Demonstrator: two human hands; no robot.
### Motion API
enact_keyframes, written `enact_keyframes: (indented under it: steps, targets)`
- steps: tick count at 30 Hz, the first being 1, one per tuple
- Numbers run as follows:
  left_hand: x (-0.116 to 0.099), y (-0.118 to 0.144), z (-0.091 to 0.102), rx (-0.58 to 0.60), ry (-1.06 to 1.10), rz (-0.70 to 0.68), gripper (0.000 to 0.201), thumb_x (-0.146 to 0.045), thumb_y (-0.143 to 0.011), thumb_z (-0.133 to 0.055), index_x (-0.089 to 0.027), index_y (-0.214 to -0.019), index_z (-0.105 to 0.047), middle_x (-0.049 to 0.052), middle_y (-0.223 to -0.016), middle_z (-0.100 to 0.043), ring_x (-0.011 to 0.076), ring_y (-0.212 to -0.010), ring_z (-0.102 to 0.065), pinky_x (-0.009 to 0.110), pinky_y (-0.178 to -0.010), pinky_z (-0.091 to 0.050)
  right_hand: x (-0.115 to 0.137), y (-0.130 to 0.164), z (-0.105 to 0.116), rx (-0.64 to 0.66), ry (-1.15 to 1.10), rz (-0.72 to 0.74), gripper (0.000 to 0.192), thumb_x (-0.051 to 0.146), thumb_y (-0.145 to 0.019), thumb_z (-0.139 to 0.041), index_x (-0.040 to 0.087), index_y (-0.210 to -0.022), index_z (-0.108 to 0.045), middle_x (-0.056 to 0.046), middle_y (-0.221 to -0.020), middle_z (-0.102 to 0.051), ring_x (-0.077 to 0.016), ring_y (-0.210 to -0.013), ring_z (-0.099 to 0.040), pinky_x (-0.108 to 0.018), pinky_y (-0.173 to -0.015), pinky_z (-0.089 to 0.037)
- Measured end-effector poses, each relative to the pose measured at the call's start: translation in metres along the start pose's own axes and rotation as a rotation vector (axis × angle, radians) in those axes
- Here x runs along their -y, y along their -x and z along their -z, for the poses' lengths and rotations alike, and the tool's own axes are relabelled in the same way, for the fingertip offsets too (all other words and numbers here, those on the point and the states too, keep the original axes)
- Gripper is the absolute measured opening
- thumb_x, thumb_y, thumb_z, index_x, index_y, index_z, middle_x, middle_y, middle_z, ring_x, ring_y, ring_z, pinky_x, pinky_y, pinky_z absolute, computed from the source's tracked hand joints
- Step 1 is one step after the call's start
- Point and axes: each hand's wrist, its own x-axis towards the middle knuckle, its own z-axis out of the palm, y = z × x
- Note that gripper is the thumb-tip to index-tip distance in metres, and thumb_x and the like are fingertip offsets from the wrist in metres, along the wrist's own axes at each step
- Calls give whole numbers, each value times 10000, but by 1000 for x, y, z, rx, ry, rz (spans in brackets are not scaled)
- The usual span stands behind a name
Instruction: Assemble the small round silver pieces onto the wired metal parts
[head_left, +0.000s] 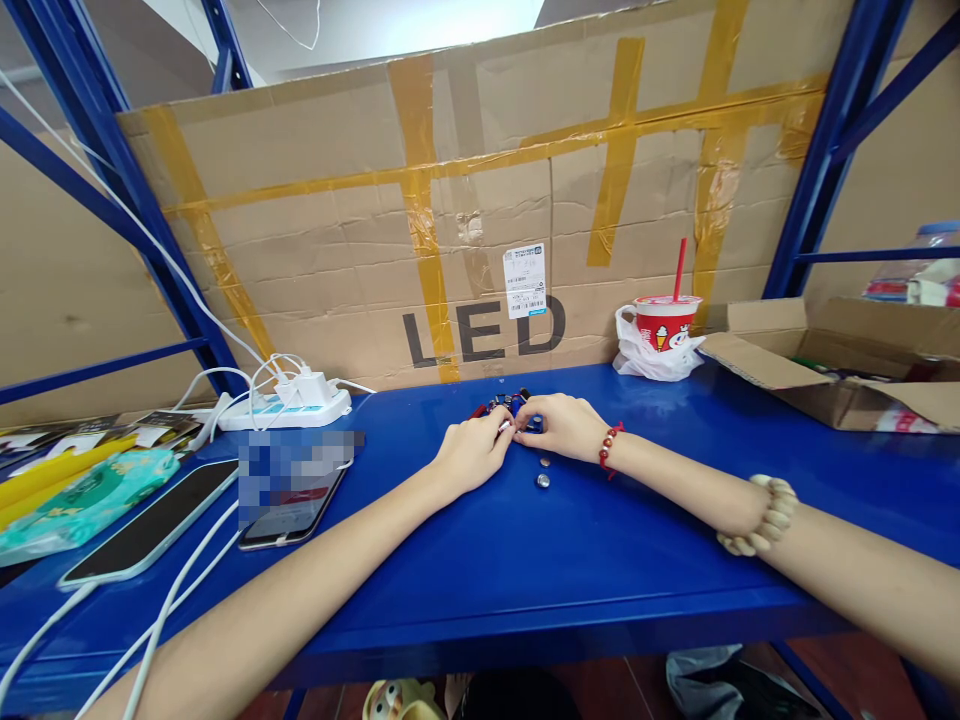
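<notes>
Stretches both forearms across a blue shelf [637, 560], holding the left hand [474, 450] and the right hand [566, 425] almost together, with backs up and fingers curled inward. Slants the left arm up from the lower left; levels the right one more (with a red beaded bracelet [611, 448] at the wrist), fingertips aimed leftward. Pinches a tiny pale piece [505, 426] between left thumb and forefinger; impossible to tell a grip from a touch on the right. Just beyond the fingers, partly hidden, a cluster of small dark, red and blue parts [515, 402], long axis roughly left to right, red end leftward, too small for finer detail. Nearer the viewer, two round metal pieces [543, 481].
</notes>
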Motion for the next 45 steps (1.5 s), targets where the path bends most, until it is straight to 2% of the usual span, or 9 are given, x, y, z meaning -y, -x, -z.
enact_keyframes:
  steps: [19, 45]
  targets:
    - [-3, 0, 4, 46, -2, 10, 256, -336, -872, -243, -247, -1015, -436, 8, -931, -615, 184, -832, -590, 260, -661, -441, 1, 0, 1, 3, 6, -2, 169, 399, -712, -507, 281, -751, -622, 55, -814, -649, -114, -675, -568, -204, -499, -299]
    - [-1, 0, 2, 30, 1, -7, 255, -356, -870, -243, -248, -993, -439, 6, -907, -619, 188, -818, -593, 258, -640, -436, 2, 1, 1, -3, -4, -5, 173, 395, -709, -502, 280, -757, -622, 61, -821, -647, -108, -669, -565, -209, -503, -301]
